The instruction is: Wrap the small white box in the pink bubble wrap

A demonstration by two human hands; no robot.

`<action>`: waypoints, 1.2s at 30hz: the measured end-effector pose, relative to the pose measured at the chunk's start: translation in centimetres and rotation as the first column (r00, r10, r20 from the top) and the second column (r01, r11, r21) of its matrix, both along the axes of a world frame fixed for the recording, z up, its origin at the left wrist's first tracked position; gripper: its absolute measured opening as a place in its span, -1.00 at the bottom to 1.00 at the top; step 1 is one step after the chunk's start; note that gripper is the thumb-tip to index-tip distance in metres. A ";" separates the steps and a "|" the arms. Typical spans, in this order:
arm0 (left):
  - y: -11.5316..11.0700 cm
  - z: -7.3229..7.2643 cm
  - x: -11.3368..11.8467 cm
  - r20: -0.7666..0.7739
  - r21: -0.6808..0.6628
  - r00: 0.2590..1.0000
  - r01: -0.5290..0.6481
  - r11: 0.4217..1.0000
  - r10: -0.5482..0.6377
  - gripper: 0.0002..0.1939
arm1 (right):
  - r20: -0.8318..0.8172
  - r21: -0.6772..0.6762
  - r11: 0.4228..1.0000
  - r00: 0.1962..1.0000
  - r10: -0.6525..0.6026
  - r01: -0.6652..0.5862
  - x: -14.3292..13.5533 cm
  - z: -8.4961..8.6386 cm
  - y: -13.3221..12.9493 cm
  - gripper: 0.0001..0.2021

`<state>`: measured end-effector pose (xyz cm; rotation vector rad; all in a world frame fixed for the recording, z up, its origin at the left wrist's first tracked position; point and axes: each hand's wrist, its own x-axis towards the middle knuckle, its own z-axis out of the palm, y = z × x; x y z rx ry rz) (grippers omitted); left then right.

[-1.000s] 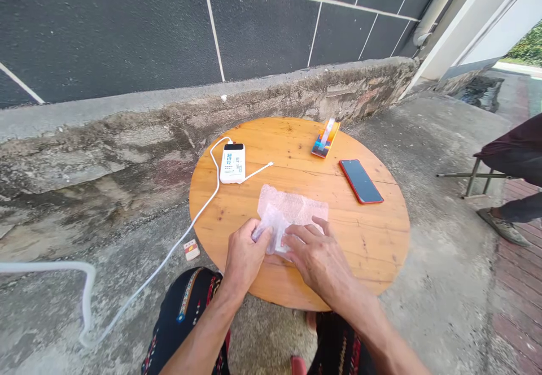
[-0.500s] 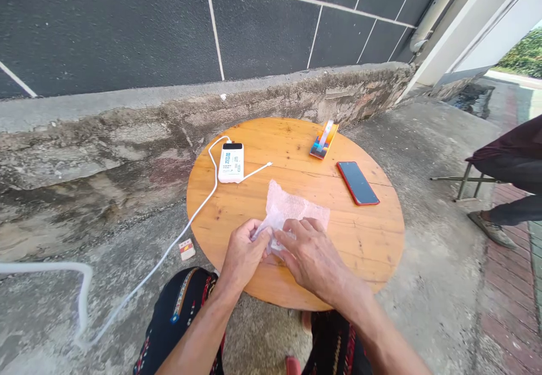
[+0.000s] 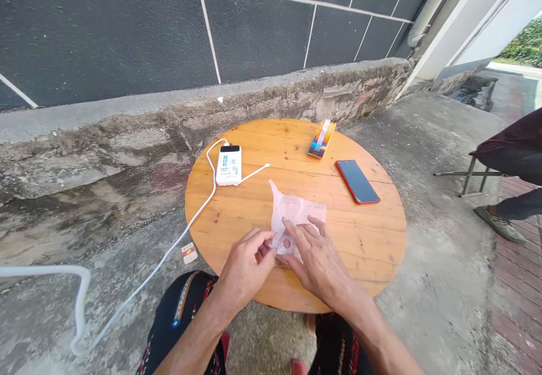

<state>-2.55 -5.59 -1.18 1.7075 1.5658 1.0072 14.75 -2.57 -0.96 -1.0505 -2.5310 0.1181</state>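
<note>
Seated person at a round wooden tabletop, outdoors. The bubble-wrap pouch lies near the front edge of the tabletop, still partly flat; a small reddish item shows through its near end, so the handling of the pouch looks unfinished. Left hand: fingers pinched on the pouch's near corner. Right hand: fingers spread, pressing the pouch down. Left of the pouch, a white power bank with cable; behind it, an orange packet; right, a red-edged phone. Concrete floor, dark tiled wall behind.
</note>
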 end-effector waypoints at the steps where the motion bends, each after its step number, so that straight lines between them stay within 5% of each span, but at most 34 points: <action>1: -0.1 0.0 0.0 -0.023 0.032 1.000 0.015 0.999 -0.014 -0.80 | -0.013 -0.003 1.000 1.000 0.010 -0.010 0.1 -0.1 0.1 -0.42; 14: -0.9 -1.2 -0.6 -0.231 0.200 0.944 0.282 0.938 -0.235 -0.72 | -0.084 -0.104 0.986 0.989 0.123 -0.132 1.4 -0.1 1.2 -0.29; 24: -0.1 -0.2 -0.6 -0.486 0.286 0.847 0.385 0.877 -0.214 -0.73 | -0.094 -0.143 0.983 0.991 0.098 -0.111 1.3 1.0 1.0 -0.38; 28: 0.2 0.1 -0.8 -0.492 0.272 0.830 0.432 0.860 -0.261 -0.73 | -0.294 -0.205 0.978 0.950 -0.104 0.044 3.8 1.5 -0.7 -0.55; 30: 0.4 0.1 -1.0 -0.485 0.267 0.824 0.458 0.848 -0.293 -0.72 | -0.370 -0.329 0.916 0.862 -0.347 0.228 5.5 0.9 -2.2 -0.69; 32: 0.6 0.1 -1.2 -0.472 0.262 0.822 0.477 0.839 -0.319 -0.72 | -0.361 -0.524 0.794 0.764 -0.535 0.309 6.8 -0.2 -3.7 -0.75; 36: 0.7 -0.2 -1.3 -0.452 0.264 0.829 0.477 0.838 -0.329 -0.72 | -0.366 -0.802 0.566 0.592 -0.718 0.190 7.1 -2.4 -5.8 -0.59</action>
